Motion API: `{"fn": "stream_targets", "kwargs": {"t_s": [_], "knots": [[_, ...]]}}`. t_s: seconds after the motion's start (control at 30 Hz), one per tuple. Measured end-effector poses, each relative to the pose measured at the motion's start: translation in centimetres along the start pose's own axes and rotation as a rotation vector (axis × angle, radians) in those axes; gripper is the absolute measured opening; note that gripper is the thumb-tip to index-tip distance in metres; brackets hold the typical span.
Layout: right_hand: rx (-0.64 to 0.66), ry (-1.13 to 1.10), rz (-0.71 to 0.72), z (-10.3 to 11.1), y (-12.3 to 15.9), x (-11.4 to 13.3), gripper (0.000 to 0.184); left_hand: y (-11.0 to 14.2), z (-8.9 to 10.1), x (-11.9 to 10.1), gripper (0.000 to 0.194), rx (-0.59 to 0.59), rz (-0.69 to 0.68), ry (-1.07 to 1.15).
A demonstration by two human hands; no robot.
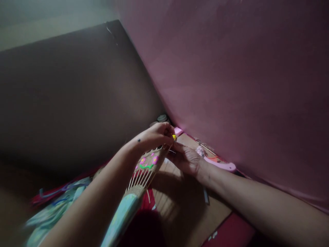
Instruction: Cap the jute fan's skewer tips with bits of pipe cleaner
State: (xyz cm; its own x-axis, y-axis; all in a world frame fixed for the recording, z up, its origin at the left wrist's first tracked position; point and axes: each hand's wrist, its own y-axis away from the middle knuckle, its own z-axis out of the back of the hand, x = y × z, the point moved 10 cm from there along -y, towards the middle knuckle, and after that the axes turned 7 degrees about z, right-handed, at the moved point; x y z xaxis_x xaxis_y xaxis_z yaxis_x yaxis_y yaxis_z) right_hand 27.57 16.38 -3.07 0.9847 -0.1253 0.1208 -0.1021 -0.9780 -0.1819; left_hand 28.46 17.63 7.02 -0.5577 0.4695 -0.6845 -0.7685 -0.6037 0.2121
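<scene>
A woven fan (147, 164) of thin sticks and brown twine slants up between my forearms, with pink flowers and a green line on it. Light green cloth wraps its handle (119, 219), which points down toward me. At its far edge my left hand (161, 133) has its fingers pinched, beside a small yellow piece (174, 137); what they hold is hidden. My right hand (187, 159) is closed on the fan's far right edge from below, its fingertips partly in shadow. A thin pale strand shows between the hands.
Under the fan lies brown cardboard (185, 206) on a red surface (235, 230). Along the pink wall (231, 85) are a pink-handled tool (222, 165) and small items. A grey rod (206, 196) lies on the cardboard. Green cloth (56, 212) is heaped left; a jar lid (162, 118) shows behind.
</scene>
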Motion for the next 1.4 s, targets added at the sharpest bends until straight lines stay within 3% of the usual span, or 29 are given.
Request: {"fn": "stream_targets", "kwargs": {"t_s": [0.33,0.6,0.97,1.2,1.4], "knots": [[-0.037,-0.021,-0.039,-0.2,0.2,-0.2,0.019,0.0,0.1,-0.1,0.026,0.015,-0.031,0.003],[0.042,0.044,-0.02,-0.3,-0.1,-0.1,0.021,-0.1,-0.2,-0.1,0.026,0.049,-0.014,0.04],[-0.023,0.087,-0.027,-0.3,0.1,0.6,0.018,-0.3,-0.3,-0.4,0.027,0.052,0.016,-0.03],[0.032,0.105,-0.03,-0.6,-0.1,0.6,0.017,0.0,0.2,-0.6,0.028,-0.017,0.06,-0.002],[-0.024,0.213,-0.025,0.4,-0.1,0.7,0.017,-0.3,0.7,-0.1,0.028,-0.089,0.085,-0.062]]}}
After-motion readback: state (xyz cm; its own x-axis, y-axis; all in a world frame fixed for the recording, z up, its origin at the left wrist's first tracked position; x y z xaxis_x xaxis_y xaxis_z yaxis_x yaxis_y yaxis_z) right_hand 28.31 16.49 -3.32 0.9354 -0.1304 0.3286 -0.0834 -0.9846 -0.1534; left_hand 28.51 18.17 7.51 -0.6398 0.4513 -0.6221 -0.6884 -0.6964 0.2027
